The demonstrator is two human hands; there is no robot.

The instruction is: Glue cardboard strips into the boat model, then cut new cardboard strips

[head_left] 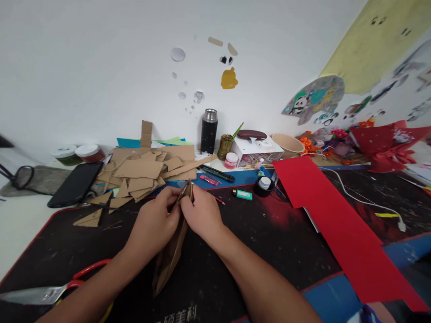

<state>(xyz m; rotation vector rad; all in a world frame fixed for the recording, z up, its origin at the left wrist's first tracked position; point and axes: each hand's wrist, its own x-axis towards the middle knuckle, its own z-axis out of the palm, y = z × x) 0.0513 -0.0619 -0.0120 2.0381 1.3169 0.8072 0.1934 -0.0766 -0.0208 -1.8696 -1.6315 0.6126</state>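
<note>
Cardboard, brown and folded into a long narrow piece (pixel 170 260), stands tilted above the middle of the black desk mat (pixel 286 251), its near end hanging toward the wearer. The left hand (pixel 160 217) and the right hand (pixel 204 211) are close together, fingers and thumbs pinched on its far end from either side. A small greyish bit shows at the fingertips, too unclear to name.

With the near end hanging free, the piece could twist or crease if the hands pull unevenly; pressing too hard at the pinched end might split the fold.

Left and near, red-handled metal scissors (pixel 54 291) lie partly under the left forearm, so a sweep of that arm could knock them. Just beyond the hands, a loose heap of brown cardboard scraps (pixel 141 170) could slide if nudged, while a dark green box cutter (pixel 218 173) lies far of the right hand, a risk to a careless reach. On the right, a teal-green lighter (pixel 242 194) sits nearer than a long red card strip (pixel 336 220), which the right elbow could bend by swinging outward.
</note>
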